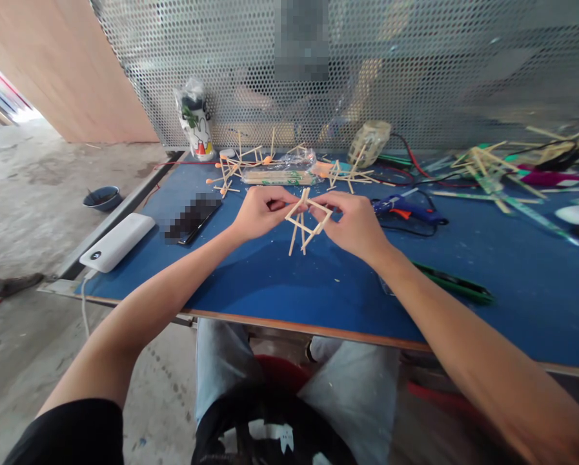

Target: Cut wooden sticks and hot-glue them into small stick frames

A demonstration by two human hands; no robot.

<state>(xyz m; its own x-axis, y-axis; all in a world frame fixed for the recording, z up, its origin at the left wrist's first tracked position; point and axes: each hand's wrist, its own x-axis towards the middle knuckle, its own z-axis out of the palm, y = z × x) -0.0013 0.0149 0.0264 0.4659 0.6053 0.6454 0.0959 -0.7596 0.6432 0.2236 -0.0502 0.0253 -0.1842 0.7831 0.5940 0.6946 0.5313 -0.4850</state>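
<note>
A small frame of thin wooden sticks (309, 230) is held up over the middle of the blue table, with several sticks pointing down from it. My left hand (263, 212) pinches its upper left side between thumb and fingers. On the other side, my right hand (350, 219) grips the frame's upper right edge, fingers closed. Behind the hands lie a clear bag of sticks (282, 175) and more stick pieces with orange tips (228, 169).
On the blue table (270, 284) are a phone (192, 219), a white power bank (118, 242), a blue glue gun (408, 210), a green-edged tool (456, 284), a jar (369, 143) and a bagged cup (198, 126). A perforated metal panel (429, 84) stands behind.
</note>
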